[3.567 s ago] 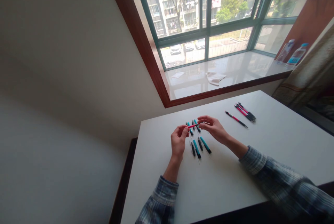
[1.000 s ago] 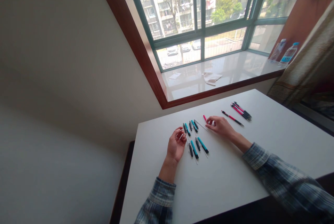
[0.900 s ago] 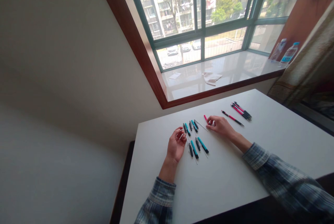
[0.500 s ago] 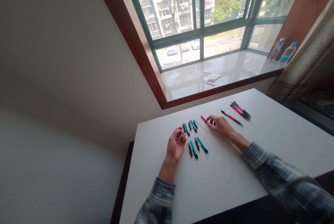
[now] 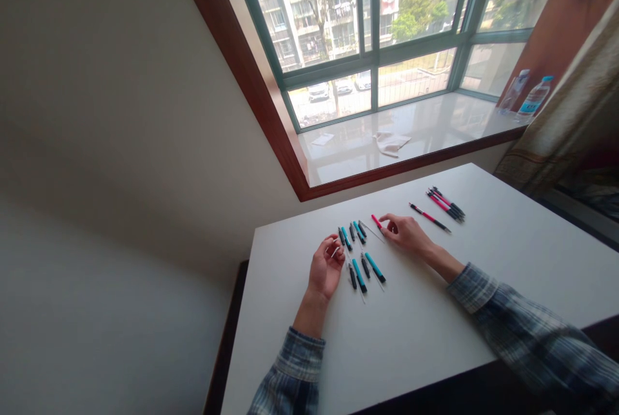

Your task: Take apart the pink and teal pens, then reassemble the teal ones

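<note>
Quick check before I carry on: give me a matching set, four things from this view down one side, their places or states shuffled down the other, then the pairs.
Things
1. Pink pen barrel
2. Bunched pink-and-black pens
3. Left hand
4. Blue-capped bottle

Places and states
A. Beside the teal pen barrels, fingers curled
B. On the windowsill, near the curtain
C. At the right hand's fingertips
D. On the white table, right of a single pen lying apart

Pairs: 1-C, 2-D, 3-A, 4-B
</note>
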`<state>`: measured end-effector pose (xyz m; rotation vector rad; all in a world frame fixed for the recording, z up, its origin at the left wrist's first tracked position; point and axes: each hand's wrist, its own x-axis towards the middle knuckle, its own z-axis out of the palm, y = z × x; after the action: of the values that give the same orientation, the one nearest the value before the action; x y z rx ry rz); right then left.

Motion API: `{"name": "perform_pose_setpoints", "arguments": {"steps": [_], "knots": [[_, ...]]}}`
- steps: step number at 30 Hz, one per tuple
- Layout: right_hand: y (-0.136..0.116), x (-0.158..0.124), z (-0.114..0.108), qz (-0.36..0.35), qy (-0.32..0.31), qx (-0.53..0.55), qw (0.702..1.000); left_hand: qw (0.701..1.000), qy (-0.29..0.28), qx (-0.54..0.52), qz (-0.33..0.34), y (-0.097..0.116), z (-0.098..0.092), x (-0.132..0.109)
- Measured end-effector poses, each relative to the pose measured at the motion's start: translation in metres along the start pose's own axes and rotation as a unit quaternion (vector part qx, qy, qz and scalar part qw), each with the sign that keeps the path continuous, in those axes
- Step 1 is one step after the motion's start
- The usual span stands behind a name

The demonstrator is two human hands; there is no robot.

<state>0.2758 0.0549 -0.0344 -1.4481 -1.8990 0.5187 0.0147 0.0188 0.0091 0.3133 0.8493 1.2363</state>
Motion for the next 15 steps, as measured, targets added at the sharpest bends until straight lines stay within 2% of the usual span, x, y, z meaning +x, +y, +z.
{"name": "perform_pose_setpoints", "arguments": {"steps": [3, 6, 10, 15], "knots": [[-0.003, 0.002, 0.002, -0.019, 0.022, 0.005, 1.000, 1.000, -0.001, 0.002, -0.001, 0.000, 0.001, 0.000], [-0.009, 0.007, 0.008, -0.086, 0.044, -0.010, 0.995, 1.000, -0.004, 0.002, -0.003, 0.000, 0.001, -0.001], [-0.019, 0.010, 0.019, -0.165, 0.020, -0.054, 0.985, 1.000, -0.005, 0.001, 0.000, 0.000, 0.002, -0.002], [-0.021, 0.010, 0.023, -0.185, 0.007, -0.077, 0.980, 1.000, -0.004, 0.004, 0.002, 0.000, 0.003, -0.003]]}}
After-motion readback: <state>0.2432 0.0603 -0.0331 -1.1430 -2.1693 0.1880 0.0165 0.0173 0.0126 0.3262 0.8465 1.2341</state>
